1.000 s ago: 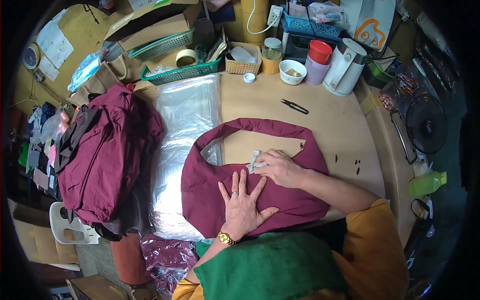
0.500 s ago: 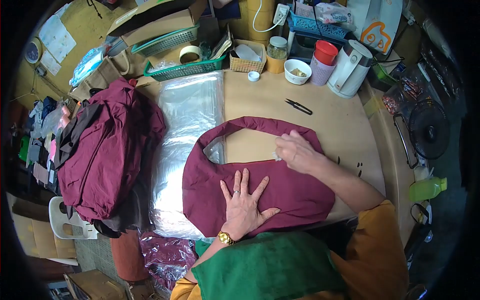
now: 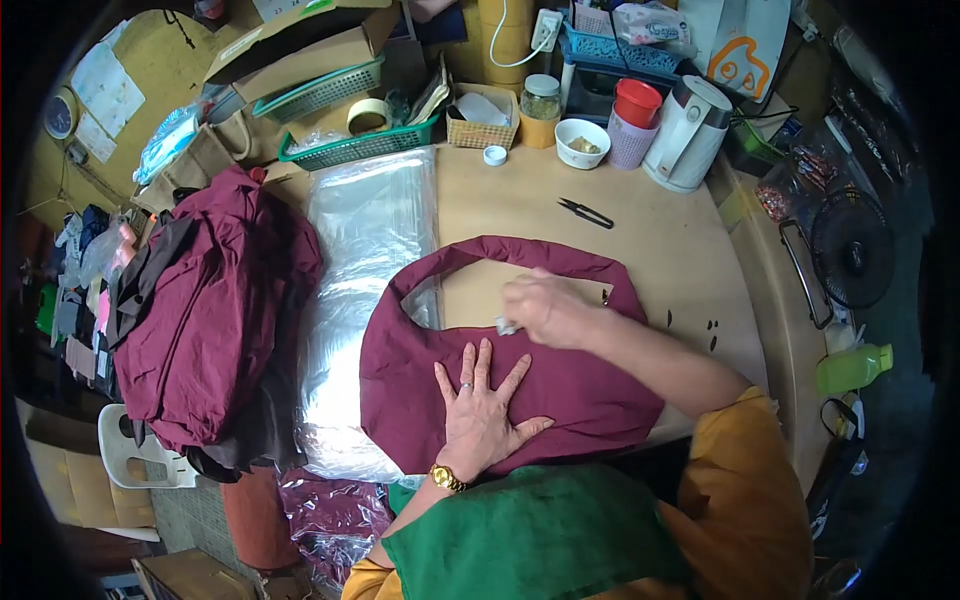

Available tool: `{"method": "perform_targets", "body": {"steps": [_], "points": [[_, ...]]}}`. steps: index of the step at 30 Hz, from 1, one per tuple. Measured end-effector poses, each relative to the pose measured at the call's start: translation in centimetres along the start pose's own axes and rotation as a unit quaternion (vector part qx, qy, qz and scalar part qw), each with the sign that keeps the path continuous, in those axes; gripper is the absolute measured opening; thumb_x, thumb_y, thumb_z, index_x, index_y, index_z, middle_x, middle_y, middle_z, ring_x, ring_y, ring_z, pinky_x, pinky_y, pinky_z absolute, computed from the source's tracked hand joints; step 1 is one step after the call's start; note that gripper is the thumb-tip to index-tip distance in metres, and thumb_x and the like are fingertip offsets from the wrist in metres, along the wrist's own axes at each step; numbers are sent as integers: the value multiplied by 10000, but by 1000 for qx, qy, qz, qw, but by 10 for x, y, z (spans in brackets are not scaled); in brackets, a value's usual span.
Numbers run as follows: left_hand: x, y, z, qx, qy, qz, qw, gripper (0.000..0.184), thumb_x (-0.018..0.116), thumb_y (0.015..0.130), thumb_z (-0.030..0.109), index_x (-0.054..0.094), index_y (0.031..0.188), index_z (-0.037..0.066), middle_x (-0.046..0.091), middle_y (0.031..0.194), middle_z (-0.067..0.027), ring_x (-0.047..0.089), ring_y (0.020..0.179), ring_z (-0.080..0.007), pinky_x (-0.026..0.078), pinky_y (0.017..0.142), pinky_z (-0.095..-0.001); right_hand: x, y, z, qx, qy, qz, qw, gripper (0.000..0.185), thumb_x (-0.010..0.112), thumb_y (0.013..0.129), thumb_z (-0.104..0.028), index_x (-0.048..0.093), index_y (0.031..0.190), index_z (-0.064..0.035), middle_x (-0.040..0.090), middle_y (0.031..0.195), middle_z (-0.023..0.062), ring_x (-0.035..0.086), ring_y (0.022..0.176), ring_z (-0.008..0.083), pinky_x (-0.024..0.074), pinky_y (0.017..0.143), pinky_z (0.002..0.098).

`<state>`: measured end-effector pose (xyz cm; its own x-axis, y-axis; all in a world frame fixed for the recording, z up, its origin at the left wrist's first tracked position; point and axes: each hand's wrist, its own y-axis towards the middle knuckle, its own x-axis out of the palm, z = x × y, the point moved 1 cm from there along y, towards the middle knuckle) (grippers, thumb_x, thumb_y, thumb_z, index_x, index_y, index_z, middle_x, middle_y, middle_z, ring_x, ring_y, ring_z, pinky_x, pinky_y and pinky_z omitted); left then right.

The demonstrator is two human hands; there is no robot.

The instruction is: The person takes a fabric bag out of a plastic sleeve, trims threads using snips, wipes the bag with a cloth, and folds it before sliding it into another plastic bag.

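Observation:
A maroon shoulder bag (image 3: 410, 385) lies flat on the table, its wide strap looped away from me. My left hand (image 3: 483, 415) presses palm-down on the bag's body with fingers spread; a gold watch (image 3: 447, 478) circles that wrist. At the bag's top opening edge, my right hand (image 3: 545, 310) is closed on a small white wad (image 3: 507, 326), which touches the fabric there. Whether the wad is cloth or tissue I cannot tell. Beyond the strap rests a pair of black thread snips (image 3: 585, 212).
Clear plastic sleeves (image 3: 372, 215) lie stacked partly under the bag. A heap of maroon bags (image 3: 215, 320) stands at the left. Along the back are a green basket (image 3: 360, 145), a white bowl (image 3: 582, 143), a lilac cup (image 3: 630, 140) and a white kettle (image 3: 688, 135).
My right hand has moved left along the bag's opening edge with the white wad. My left hand stays spread on the bag. The view has shifted slightly.

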<state>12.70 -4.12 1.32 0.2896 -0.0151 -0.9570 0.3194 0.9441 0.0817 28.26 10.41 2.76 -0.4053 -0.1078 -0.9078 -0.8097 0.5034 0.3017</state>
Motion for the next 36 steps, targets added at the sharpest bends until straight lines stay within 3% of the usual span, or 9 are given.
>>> {"method": "perform_targets", "body": {"steps": [6, 10, 14, 20, 22, 25, 31, 35, 36], "points": [[0, -1, 0, -2, -6, 6, 1000, 913, 575, 722, 790, 450, 1465, 273, 288, 1523, -275, 254, 1430, -445, 96, 1096, -719, 4, -15, 8, 13, 49, 4, 999, 69, 655, 708, -15, 664, 750, -68, 577, 821, 74, 595, 844, 266, 462, 762, 407], [0, -1, 0, -1, 2, 6, 1000, 915, 576, 722, 790, 450, 1464, 269, 289, 1524, -273, 253, 1431, -443, 99, 1098, -717, -4, 1, 6, 7, -92, -150, 984, 63, 645, 705, -8, 648, 740, -60, 572, 826, 100, 598, 852, 290, 475, 745, 406], [1, 0, 0, -4, 7, 5, 1000, 906, 572, 729, 788, 453, 1462, 270, 289, 1526, -269, 253, 1432, -441, 104, 1101, -712, 30, -2, -2, 31, 77, 37, 996, 84, 621, 691, 30, 604, 707, -51, 557, 821, 109, 595, 842, 318, 484, 745, 430], [-12, 0, 6, 2, 17, -1, 1000, 869, 601, 747, 742, 472, 1445, 241, 310, 1510, -260, 304, 1398, -443, 182, 1086, -685, -13, -18, 3, 103, -162, -106, 976, 100, 617, 691, 58, 630, 746, -24, 588, 846, 136, 611, 846, 339, 504, 746, 436], [-19, 10, 3, 6, 31, -13, 999, 819, 638, 773, 681, 489, 1430, 214, 337, 1484, -262, 363, 1359, -449, 269, 1078, -649, -16, -21, 4, 122, -70, -59, 988, 111, 648, 688, 52, 653, 785, -2, 600, 870, 156, 615, 837, 348, 506, 750, 442], [-20, 37, -2, -31, -147, 47, 988, 606, 671, 877, 180, 419, 1421, 95, 470, 1259, -271, 584, 999, -452, 524, 827, -488, 5, -32, 13, 217, 134, 81, 963, 81, 680, 740, 54, 653, 805, 14, 597, 845, 123, 633, 806, 256, 520, 732, 384], [-14, 56, -22, -71, -174, 16, 982, 521, 650, 849, 85, 493, 1342, 23, 510, 1084, -244, 597, 930, -432, 520, 796, -492, 39, -53, 46, 298, 472, 256, 789, 76, 607, 880, 97, 628, 912, 30, 624, 886, 30, 635, 809, 76, 530, 718, 232], [-3, 13, -9, 39, -88, 52, 994, 490, 647, 862, 129, 536, 1311, -31, 511, 1146, -232, 512, 1043, -368, 439, 947, -436, 41, -51, 51, 248, 466, 289, 799, 57, 624, 876, 75, 637, 908, 30, 637, 897, 31, 635, 810, 79, 533, 715, 243], [5, 3, -6, 52, -43, 60, 996, 513, 634, 877, 143, 509, 1337, -45, 510, 1198, -234, 493, 1089, -367, 417, 983, -437, 32, -48, 49, 313, 450, 206, 811, 42, 644, 862, 44, 649, 895, 17, 635, 888, 39, 638, 813, 104, 530, 720, 259]]}}
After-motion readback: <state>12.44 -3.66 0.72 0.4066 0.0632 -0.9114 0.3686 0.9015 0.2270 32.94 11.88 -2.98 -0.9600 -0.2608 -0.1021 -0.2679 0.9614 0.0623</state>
